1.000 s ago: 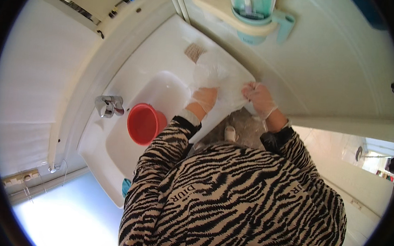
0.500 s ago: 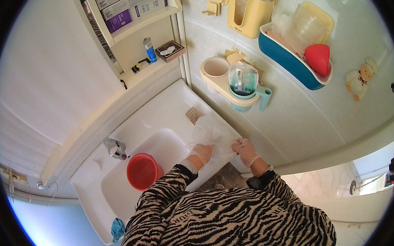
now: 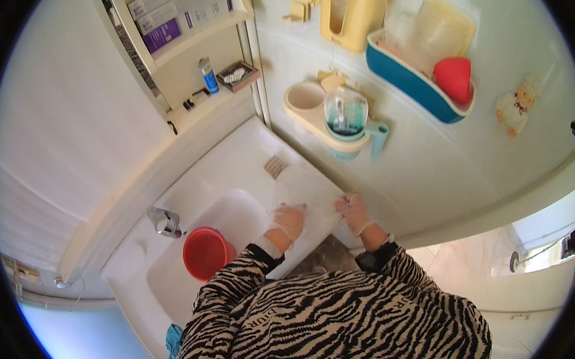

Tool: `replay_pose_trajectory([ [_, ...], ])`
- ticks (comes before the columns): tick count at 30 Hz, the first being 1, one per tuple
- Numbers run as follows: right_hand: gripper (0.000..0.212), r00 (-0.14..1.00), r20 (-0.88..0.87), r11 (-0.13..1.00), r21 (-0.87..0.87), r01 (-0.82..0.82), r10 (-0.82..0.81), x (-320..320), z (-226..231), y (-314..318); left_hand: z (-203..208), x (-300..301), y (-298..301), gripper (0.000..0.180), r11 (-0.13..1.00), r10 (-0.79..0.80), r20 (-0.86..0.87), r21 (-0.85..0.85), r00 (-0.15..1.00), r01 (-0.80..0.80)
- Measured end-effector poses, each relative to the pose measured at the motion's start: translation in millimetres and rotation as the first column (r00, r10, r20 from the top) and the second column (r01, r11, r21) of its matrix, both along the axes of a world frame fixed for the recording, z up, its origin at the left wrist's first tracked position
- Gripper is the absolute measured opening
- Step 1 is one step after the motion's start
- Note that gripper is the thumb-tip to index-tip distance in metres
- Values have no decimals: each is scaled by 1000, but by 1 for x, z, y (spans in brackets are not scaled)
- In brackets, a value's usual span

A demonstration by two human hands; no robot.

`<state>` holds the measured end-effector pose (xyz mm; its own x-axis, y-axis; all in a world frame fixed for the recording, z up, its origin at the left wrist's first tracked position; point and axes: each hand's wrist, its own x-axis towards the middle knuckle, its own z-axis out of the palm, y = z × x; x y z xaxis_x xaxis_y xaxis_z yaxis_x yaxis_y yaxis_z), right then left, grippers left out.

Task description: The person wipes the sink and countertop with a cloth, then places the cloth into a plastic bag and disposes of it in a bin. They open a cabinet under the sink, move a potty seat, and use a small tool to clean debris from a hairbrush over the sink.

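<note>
Both of my hands wear clear plastic gloves. My left hand [image 3: 288,220] is over the sink's right-hand ledge, its fingers closed on the near edge of a clear, thin plastic bag [image 3: 310,188]. My right hand [image 3: 352,212], at the ledge's right edge, pinches the bag's other side. The film is so see-through that its outline is hard to make out. Just beyond it on the ledge lies a small beige-brown ribbed pad [image 3: 275,167], perhaps a scrubber.
A red bucket [image 3: 206,254] stands in the white sink [image 3: 165,283] beside a chrome tap [image 3: 165,222]. A blue cloth [image 3: 174,340] hangs at the near-left rim. Wall-mounted are a cup holder [image 3: 305,97] and a teal bin [image 3: 416,82]. Left shelves hold boxes [image 3: 162,35] and a blue tube [image 3: 209,76].
The view has shifted slightly. My right hand has moved a little farther away from me, and the plastic bag looks less bunched between my hands.
</note>
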<state>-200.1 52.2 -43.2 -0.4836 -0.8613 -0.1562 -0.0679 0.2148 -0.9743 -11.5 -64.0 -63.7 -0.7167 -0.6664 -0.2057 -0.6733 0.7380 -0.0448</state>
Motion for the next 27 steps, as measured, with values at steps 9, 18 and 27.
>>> replay_pose_trajectory([
  [9,28,942,-332,993,89,84,-50,5,31,-4,60,18,11,34,938,163,-278,341,947,-61],
  [18,28,807,-590,987,112,114,-27,4,16,-7,56,40,21,29,922,160,-580,377,799,88],
  [27,26,897,-440,988,118,100,-38,-2,19,-3,93,41,32,13,984,-157,-481,-3,863,177],
])
